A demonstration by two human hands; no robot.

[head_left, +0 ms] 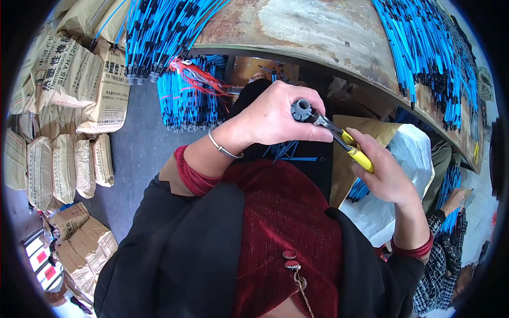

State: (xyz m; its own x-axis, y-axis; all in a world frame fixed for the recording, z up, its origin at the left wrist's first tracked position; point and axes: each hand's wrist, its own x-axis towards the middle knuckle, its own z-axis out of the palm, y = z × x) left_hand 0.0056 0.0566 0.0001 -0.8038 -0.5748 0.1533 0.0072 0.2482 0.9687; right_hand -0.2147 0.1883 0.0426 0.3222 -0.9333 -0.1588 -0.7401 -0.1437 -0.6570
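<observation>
My left hand [283, 114] is closed around a round grey plastic piece [301, 109] with a hollow, toothed end that faces up. Most of this piece is hidden inside the fingers. In my right hand [383, 169] is a pair of pliers [360, 159] with yellow handles and dark metal jaws. The jaws reach left to the side of the grey piece, close to my left thumb. Whether they grip it, I cannot tell. Both hands are above my lap, in front of the bench edge. Several thin blue rods [297, 158] lie below my left hand.
A worn wooden bench [318, 32] spans the top, with blue-and-black rod bundles at left [159, 32] and right [435, 63]. Another bundle [185, 103] stands below, near red strings [199, 77]. Paper sacks [69, 79] are stacked left. Beside a white bag [413, 148], a co-worker's hand [457, 200] holds blue rods.
</observation>
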